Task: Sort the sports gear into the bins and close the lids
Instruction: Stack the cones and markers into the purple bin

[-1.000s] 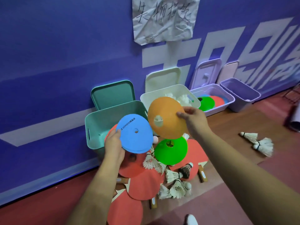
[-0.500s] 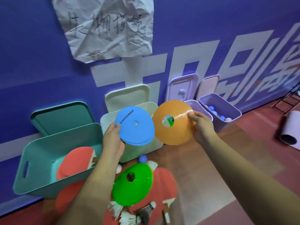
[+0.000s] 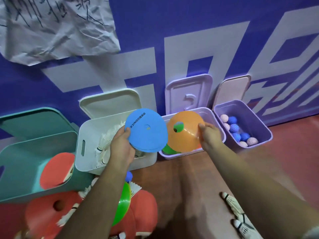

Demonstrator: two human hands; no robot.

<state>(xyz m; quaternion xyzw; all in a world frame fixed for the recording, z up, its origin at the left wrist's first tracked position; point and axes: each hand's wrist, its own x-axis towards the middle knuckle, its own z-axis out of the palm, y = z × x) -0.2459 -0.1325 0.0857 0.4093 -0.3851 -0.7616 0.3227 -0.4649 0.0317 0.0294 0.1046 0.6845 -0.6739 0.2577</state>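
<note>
The left hand [image 3: 120, 146] grips the blue disc cone [image 3: 146, 133] by its rim, above the right edge of the white bin [image 3: 91, 131]. The right hand [image 3: 209, 137] pinches the orange disc cone [image 3: 185, 135] over the open lavender bin [image 3: 179, 155], which stands at the floor's wall edge and holds a green disc [image 3: 168, 150].

The floor [image 3: 189, 178] carries a teal bin [image 3: 20, 178] and white bin [image 3: 89, 135] left of the left hand [image 3: 120, 147]. A lilac bin [image 3: 179, 154] sits under the right hand [image 3: 209, 137], with a purple bin [image 3: 259, 128] right of it. Paddles [image 3: 145, 209], a green cone [image 3: 123, 204] and shuttlecocks [image 3: 233, 204] lie nearer than both hands.
</note>
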